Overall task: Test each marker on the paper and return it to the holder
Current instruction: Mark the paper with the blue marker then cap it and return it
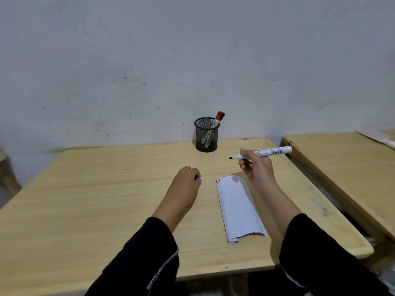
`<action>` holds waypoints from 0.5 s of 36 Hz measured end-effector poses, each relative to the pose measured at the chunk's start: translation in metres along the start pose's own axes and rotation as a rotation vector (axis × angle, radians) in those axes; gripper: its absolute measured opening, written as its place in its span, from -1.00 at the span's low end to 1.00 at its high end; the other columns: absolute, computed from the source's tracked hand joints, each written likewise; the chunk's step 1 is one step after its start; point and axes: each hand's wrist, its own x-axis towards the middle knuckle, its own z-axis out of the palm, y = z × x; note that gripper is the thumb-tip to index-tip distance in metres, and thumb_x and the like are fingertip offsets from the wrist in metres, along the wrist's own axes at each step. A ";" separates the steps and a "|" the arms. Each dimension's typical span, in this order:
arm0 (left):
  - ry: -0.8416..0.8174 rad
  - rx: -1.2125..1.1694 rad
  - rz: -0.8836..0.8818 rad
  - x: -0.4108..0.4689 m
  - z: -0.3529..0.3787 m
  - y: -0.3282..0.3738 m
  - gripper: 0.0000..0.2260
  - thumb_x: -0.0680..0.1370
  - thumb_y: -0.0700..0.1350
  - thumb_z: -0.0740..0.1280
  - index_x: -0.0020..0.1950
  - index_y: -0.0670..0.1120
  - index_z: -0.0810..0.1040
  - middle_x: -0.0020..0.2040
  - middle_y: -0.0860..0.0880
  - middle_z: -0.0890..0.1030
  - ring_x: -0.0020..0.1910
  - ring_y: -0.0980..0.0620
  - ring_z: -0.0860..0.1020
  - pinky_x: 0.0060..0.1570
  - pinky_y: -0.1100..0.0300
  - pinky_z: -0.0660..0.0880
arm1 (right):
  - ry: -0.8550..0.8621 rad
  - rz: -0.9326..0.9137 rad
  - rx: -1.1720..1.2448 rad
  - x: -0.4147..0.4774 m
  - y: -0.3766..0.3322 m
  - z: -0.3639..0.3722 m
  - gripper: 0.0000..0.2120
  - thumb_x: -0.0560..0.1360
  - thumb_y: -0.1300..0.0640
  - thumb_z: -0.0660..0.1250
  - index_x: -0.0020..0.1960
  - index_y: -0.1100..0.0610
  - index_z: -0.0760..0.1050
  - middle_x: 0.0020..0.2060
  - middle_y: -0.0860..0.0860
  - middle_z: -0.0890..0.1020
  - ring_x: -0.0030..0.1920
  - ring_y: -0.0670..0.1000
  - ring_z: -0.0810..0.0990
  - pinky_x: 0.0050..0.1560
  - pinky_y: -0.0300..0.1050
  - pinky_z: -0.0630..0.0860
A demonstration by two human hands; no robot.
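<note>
My right hand (257, 166) holds an uncapped white marker (271, 152) level above the table, its dark tip pointing left. Just below it lies a folded white paper (237, 208) with a few short red and dark strokes at its top left corner. My left hand (186, 180) rests closed on the table left of the paper, with a purple cap (196, 177) peeking out between its fingers. A black mesh holder (206, 135) stands at the back by the wall, with two markers (218, 118) in it, one red-capped and one black-capped.
The wooden table (96, 189) stands against a grey wall. A second wooden table (342, 159) stands close on the right, with a narrow gap between the two. Part of a chair or stool shows at the far left edge.
</note>
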 end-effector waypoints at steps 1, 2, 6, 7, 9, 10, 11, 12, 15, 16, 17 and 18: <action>0.016 -0.041 -0.016 0.001 0.000 0.000 -0.84 0.55 -0.20 0.25 -0.02 -0.24 0.58 -0.08 -0.12 0.52 -0.09 -0.08 0.51 -0.17 0.21 0.37 | -0.004 0.001 0.003 -0.001 0.000 0.001 -0.90 0.46 0.32 0.31 -0.22 0.22 0.47 -0.39 0.05 0.48 -0.52 -0.12 0.46 -0.48 -0.36 0.43; 0.037 -0.121 -0.024 0.000 0.000 0.002 -0.86 0.53 -0.23 0.27 -0.09 -0.25 0.59 -0.13 -0.14 0.57 -0.14 -0.06 0.53 -0.21 0.23 0.39 | -0.009 0.000 0.005 -0.002 0.001 0.001 -0.90 0.46 0.32 0.31 -0.23 0.22 0.47 -0.40 0.05 0.48 -0.52 -0.12 0.45 -0.48 -0.36 0.43; 0.072 -0.747 -0.130 -0.012 -0.003 0.018 -0.93 0.49 -0.31 0.33 -0.16 -0.26 0.60 -0.23 -0.09 0.59 -0.24 0.02 0.53 -0.34 0.39 0.46 | -0.031 -0.012 -0.004 -0.006 0.002 0.005 -0.90 0.46 0.32 0.32 -0.23 0.23 0.48 -0.42 0.04 0.49 -0.51 -0.12 0.46 -0.47 -0.35 0.44; 0.056 -0.887 -0.161 -0.013 -0.003 0.022 -0.95 0.50 -0.29 0.34 -0.12 -0.24 0.60 -0.19 -0.09 0.60 -0.20 0.01 0.55 -0.34 0.38 0.48 | -0.037 -0.015 -0.007 -0.006 0.002 0.006 -0.90 0.46 0.32 0.31 -0.24 0.23 0.48 -0.43 0.04 0.49 -0.51 -0.12 0.46 -0.47 -0.35 0.44; 0.025 -1.104 -0.208 -0.013 -0.005 0.026 -0.95 0.50 -0.24 0.37 -0.09 -0.17 0.62 -0.14 -0.06 0.64 -0.10 0.02 0.60 -0.22 0.34 0.53 | -0.052 -0.020 0.000 -0.008 0.003 0.009 -0.89 0.46 0.33 0.31 -0.24 0.23 0.48 -0.46 0.02 0.50 -0.52 -0.12 0.46 -0.47 -0.34 0.44; 0.016 -1.179 -0.221 -0.012 -0.008 0.027 -0.95 0.50 -0.23 0.37 -0.08 -0.14 0.62 -0.15 -0.02 0.67 -0.08 0.06 0.62 -0.13 0.33 0.53 | -0.061 -0.021 0.005 -0.009 0.003 0.010 -0.89 0.46 0.33 0.31 -0.25 0.23 0.48 -0.48 0.01 0.51 -0.52 -0.12 0.46 -0.47 -0.34 0.43; 0.010 -1.235 -0.233 -0.010 -0.009 0.028 -0.95 0.50 -0.22 0.37 -0.08 -0.13 0.62 -0.16 0.01 0.69 -0.08 0.10 0.63 -0.08 0.34 0.52 | -0.071 -0.022 0.006 -0.010 0.004 0.011 -0.89 0.46 0.33 0.31 -0.25 0.23 0.48 -0.50 -0.01 0.52 -0.52 -0.12 0.46 -0.46 -0.35 0.44; 0.004 -1.287 -0.243 -0.009 -0.010 0.029 -0.95 0.50 -0.23 0.37 -0.08 -0.12 0.62 -0.18 0.03 0.69 -0.09 0.13 0.64 -0.06 0.36 0.52 | -0.081 -0.022 0.003 -0.011 0.005 0.012 -0.88 0.46 0.32 0.31 -0.25 0.23 0.48 -0.52 -0.03 0.53 -0.51 -0.12 0.46 -0.46 -0.34 0.44; -0.012 -1.388 -0.261 -0.010 -0.008 0.034 -0.94 0.50 -0.25 0.36 -0.08 -0.14 0.62 -0.18 0.02 0.70 -0.12 0.16 0.64 -0.09 0.40 0.53 | -0.101 -0.023 -0.011 -0.014 0.008 0.015 -0.88 0.46 0.32 0.31 -0.25 0.22 0.48 -0.52 -0.04 0.55 -0.50 -0.11 0.47 -0.43 -0.33 0.45; -0.017 -1.408 -0.262 -0.011 -0.006 0.036 -0.94 0.50 -0.26 0.36 -0.08 -0.15 0.62 -0.19 0.02 0.70 -0.12 0.15 0.64 -0.09 0.41 0.53 | -0.106 -0.023 -0.013 -0.015 0.008 0.015 -0.88 0.46 0.32 0.31 -0.25 0.22 0.48 -0.52 -0.04 0.55 -0.50 -0.11 0.47 -0.43 -0.33 0.45; -0.020 -1.422 -0.260 -0.011 -0.004 0.037 -0.94 0.50 -0.27 0.36 -0.08 -0.15 0.61 -0.20 0.01 0.70 -0.12 0.14 0.64 -0.09 0.41 0.54 | -0.111 -0.023 -0.012 -0.015 0.009 0.016 -0.89 0.46 0.32 0.31 -0.24 0.23 0.48 -0.52 -0.04 0.55 -0.50 -0.11 0.47 -0.43 -0.33 0.45; -0.022 -1.434 -0.259 -0.012 -0.003 0.038 -0.94 0.50 -0.27 0.36 -0.08 -0.16 0.61 -0.19 -0.01 0.70 -0.13 0.14 0.65 -0.10 0.41 0.55 | -0.112 -0.022 -0.009 -0.016 0.009 0.017 -0.90 0.46 0.32 0.31 -0.23 0.23 0.48 -0.51 -0.04 0.55 -0.49 -0.11 0.47 -0.44 -0.33 0.44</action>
